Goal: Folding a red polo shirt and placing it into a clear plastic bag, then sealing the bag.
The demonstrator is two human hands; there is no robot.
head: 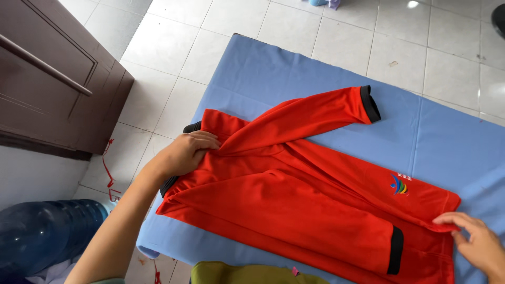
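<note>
A red long-sleeved shirt (pixel 294 200) with black cuffs lies partly folded on a blue cloth (pixel 431 137). One sleeve (pixel 310 118) stretches up and to the right, its black cuff at the far end. The other sleeve is folded across the body, its cuff near the bottom right. My left hand (pixel 184 153) presses on the shirt's shoulder by the black collar, fingers curled into the fabric. My right hand (pixel 473 239) pinches the shirt's hem edge at the lower right. A small coloured emblem (pixel 399 184) shows on the chest.
The blue cloth covers a low surface over a white tiled floor (pixel 173 47). A dark wooden door (pixel 52 73) stands at the left. A blue water jug (pixel 44 234) lies at the lower left. An olive-green garment (pixel 247 273) sits at the bottom edge.
</note>
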